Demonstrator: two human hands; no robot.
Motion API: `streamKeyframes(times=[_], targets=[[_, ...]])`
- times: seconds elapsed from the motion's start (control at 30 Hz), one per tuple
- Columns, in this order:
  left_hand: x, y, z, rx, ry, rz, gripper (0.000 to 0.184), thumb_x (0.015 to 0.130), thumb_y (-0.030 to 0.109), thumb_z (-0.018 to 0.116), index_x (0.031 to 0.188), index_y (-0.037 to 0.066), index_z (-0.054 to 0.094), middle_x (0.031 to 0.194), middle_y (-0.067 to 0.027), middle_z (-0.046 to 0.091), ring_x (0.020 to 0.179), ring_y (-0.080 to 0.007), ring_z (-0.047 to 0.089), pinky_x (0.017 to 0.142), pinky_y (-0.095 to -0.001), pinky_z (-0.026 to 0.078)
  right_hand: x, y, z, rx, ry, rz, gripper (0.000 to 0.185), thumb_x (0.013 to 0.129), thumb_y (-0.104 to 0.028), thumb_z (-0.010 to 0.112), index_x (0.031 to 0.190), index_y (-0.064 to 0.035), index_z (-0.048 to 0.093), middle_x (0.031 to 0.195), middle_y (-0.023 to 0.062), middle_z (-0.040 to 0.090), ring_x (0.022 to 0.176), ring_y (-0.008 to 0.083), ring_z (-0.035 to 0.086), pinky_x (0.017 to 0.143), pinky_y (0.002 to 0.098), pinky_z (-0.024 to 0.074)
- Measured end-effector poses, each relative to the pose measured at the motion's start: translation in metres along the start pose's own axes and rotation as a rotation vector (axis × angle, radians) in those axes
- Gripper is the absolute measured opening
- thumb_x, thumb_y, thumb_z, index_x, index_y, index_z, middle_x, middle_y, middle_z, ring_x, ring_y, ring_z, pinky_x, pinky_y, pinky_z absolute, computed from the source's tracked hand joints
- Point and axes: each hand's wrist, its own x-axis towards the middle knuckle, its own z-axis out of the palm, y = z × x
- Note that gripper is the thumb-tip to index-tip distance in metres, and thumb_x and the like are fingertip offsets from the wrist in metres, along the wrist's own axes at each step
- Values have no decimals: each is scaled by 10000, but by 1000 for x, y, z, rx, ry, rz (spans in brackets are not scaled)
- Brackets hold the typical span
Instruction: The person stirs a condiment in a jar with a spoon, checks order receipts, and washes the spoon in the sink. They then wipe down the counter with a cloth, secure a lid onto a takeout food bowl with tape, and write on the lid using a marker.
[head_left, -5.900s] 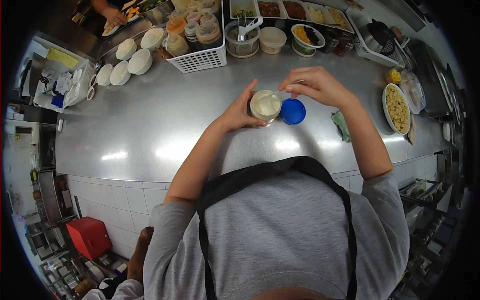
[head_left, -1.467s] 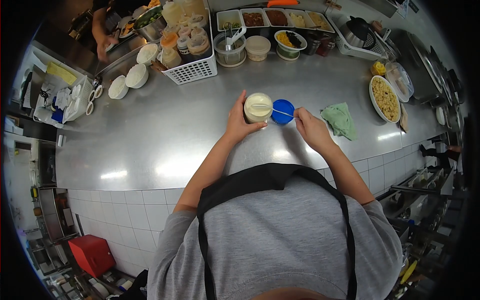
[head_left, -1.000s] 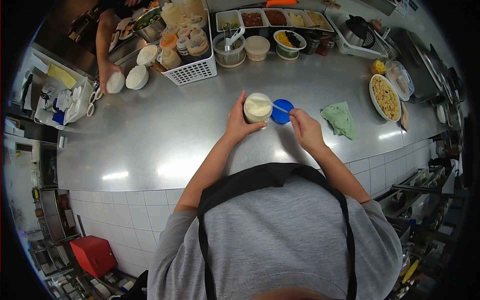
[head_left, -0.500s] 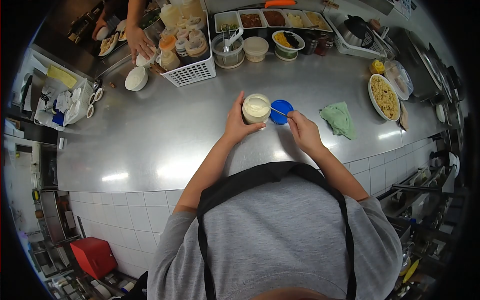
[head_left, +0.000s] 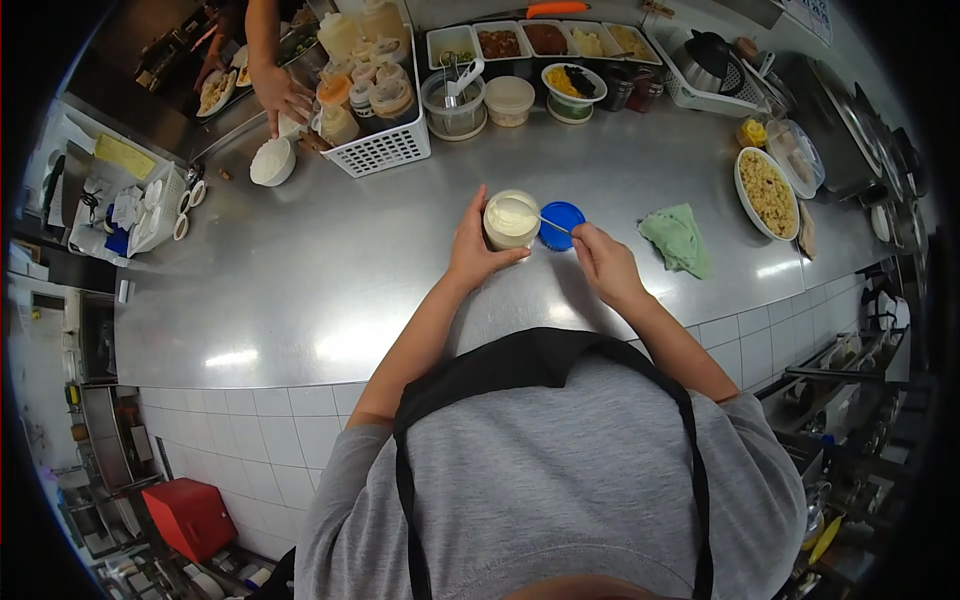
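Observation:
My left hand (head_left: 478, 248) is wrapped around the side of a jar (head_left: 512, 238) of pale creamy contents (head_left: 510, 215). The jar stands on the steel counter with its top uncovered. Between the fingers of my right hand (head_left: 607, 262) is the handle of a spoon (head_left: 556, 224). The spoon's head is in the creamy contents, so its shape is mostly hidden. A blue lid (head_left: 563, 214) lies flat on the counter just right of the jar, partly beneath the spoon handle.
A green cloth (head_left: 676, 240) and a bowl of crumbly food (head_left: 768, 195) lie to the right. Along the back stand a white basket of bottles (head_left: 384, 150), tubs and food trays (head_left: 546, 40). At the upper left, another person's hand (head_left: 284, 95) reaches near a white bowl (head_left: 272, 163).
My hands, the jar and the spoon stay almost in place. At the upper left, the other person's hands have shifted slightly.

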Motion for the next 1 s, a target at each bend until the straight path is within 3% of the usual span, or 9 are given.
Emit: streamKeyframes(times=[0.07, 0.13, 0.23, 0.33, 0.43, 0.53, 0.63, 0.73, 1.0], targets=[[1, 1, 1, -4, -7, -2, 1113, 491, 279, 850, 1340, -31, 200, 1213, -209, 465, 1144, -311, 458, 974, -377, 352, -1, 1, -1, -27, -38, 0, 91, 866, -128, 485, 932, -67, 470, 817, 134, 579, 678, 335, 568, 574, 399, 447], [-1, 2, 0, 20, -4, 4, 1116, 490, 282, 850, 1340, -32, 198, 1216, -213, 461, 1143, -313, 459, 972, -380, 352, 0, -3, -2, 28, 104, -51, 84, 864, -128, 487, 927, -76, 467, 802, 129, 574, 669, 332, 565, 568, 401, 444], [0, 2, 0, 26, -1, 4, 1117, 489, 283, 851, 1341, -29, 199, 1214, -213, 464, 1142, -314, 461, 973, -381, 353, 1, 1, -1, -39, -19, -26, 78, 863, -124, 490, 919, -72, 480, 802, 125, 576, 671, 326, 568, 572, 394, 449], [-1, 3, 0, 30, 6, 7, 1120, 487, 284, 851, 1343, -26, 198, 1213, -215, 464, 1139, -315, 463, 969, -382, 356, 3, -8, -5, 32, 81, -46, 75, 864, -128, 485, 919, -77, 477, 797, 126, 571, 669, 335, 562, 573, 402, 447], [0, -1, 0, 25, 0, 1, 1119, 487, 280, 851, 1344, -23, 198, 1214, -214, 464, 1139, -313, 463, 968, -382, 358, 2, 1, 1, -27, -17, -47, 75, 862, -127, 492, 912, -71, 487, 799, 125, 573, 667, 330, 564, 570, 392, 448], [-1, 2, -1, 44, 7, 9, 1112, 491, 274, 850, 1343, -24, 200, 1214, -213, 464, 1139, -313, 463, 967, -382, 358, 1, -5, 0, 41, 90, -51, 73, 863, -130, 487, 905, -70, 481, 793, 125, 570, 667, 334, 560, 568, 400, 441], [-1, -1, 0, 9, 1, -1, 1106, 495, 264, 849, 1342, -26, 199, 1215, -211, 464, 1141, -311, 461, 970, -378, 356, 2, 1, 1, -14, -6, -20, 66, 860, -120, 492, 899, -67, 490, 785, 128, 568, 666, 327, 562, 567, 394, 440], [-1, -4, 1, -6, 8, 14, 1107, 495, 256, 849, 1342, -30, 196, 1215, -211, 464, 1143, -309, 460, 971, -374, 354, 3, -4, 2, 60, 87, -41, 60, 859, -118, 494, 897, -71, 487, 777, 131, 562, 664, 330, 557, 570, 399, 437], [-3, 1, 1, 1, 7, 10, 1123, 483, 272, 853, 1343, -28, 196, 1209, -210, 465, 1141, -310, 461, 970, -377, 354, -2, -5, 3, 89, 45, 13, 67, 863, -125, 495, 892, -66, 483, 758, 134, 559, 667, 331, 557, 582, 393, 434]])
